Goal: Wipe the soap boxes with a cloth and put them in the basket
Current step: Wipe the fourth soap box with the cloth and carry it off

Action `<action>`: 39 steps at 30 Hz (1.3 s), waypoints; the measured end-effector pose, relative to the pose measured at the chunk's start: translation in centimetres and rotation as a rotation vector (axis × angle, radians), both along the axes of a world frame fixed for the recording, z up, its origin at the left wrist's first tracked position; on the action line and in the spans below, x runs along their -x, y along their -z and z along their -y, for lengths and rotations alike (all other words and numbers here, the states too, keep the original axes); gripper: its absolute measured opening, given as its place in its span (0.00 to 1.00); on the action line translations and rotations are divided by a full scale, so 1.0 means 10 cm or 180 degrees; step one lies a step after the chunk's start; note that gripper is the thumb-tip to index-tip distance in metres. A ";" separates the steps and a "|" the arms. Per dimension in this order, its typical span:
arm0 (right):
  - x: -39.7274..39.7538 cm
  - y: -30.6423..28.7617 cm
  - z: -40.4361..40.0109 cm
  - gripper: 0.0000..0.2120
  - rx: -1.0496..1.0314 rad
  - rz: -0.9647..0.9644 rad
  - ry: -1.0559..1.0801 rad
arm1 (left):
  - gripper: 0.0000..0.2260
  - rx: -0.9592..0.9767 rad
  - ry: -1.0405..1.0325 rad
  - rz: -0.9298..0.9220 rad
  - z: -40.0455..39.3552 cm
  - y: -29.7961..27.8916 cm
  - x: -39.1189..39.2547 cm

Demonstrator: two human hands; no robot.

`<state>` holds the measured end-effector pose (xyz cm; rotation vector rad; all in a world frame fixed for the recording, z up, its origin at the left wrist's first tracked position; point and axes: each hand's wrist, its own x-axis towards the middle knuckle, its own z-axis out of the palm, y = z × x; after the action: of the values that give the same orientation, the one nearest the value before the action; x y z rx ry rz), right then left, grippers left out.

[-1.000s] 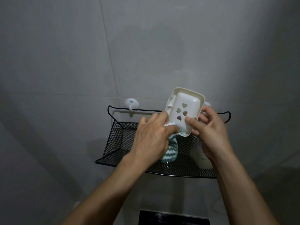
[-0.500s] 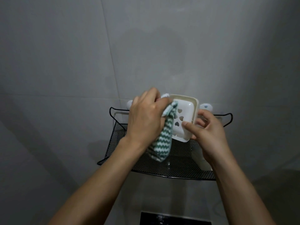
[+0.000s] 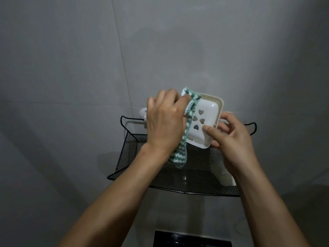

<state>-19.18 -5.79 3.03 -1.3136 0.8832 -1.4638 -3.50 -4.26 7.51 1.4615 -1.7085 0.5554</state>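
Above the mesh basket [image 3: 128, 154] I see the right hand [image 3: 233, 138] pinching the soap box [image 3: 204, 120] by one corner; left hand [image 3: 165, 120] grips the cloth [image 3: 178, 157] against it; hard wiping could lever it loose.

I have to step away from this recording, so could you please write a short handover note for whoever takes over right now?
Left hand: grips the green-and-white cloth and presses it on the left edge of the soap box.
Right hand: holds the soap box by its right end, thumb on its face, above the basket.
Basket: black mesh, hanging on the wall. A white thing lies at its right end, half hidden by the right arm; probably another soap box.
Done: wiping is under way.
Left: finish wiping this box, then set it in the basket.
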 end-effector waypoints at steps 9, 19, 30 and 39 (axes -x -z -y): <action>0.01 0.01 0.06 0.16 -0.0051 0.0046 0.0122 | 0.12 -0.0354 0.0257 -0.0427 -0.06 0.15 0.03; 0.07 0.05 0.09 0.14 -0.0325 0.0301 0.0071 | 0.11 -0.0632 0.0968 -0.0124 -0.12 0.22 0.06; 0.17 0.15 0.07 0.17 -0.0455 0.0229 0.0266 | 0.08 -0.1884 0.0625 0.0264 -0.23 0.37 -0.38; -0.02 0.11 0.01 0.19 -0.0692 0.0808 0.0000 | 0.13 -0.2208 0.1246 -0.2753 -0.24 0.48 -0.25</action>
<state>-18.94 -5.86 1.97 -0.9447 0.8470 -1.4520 -0.99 -1.84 2.73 1.4202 -1.4202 -0.8567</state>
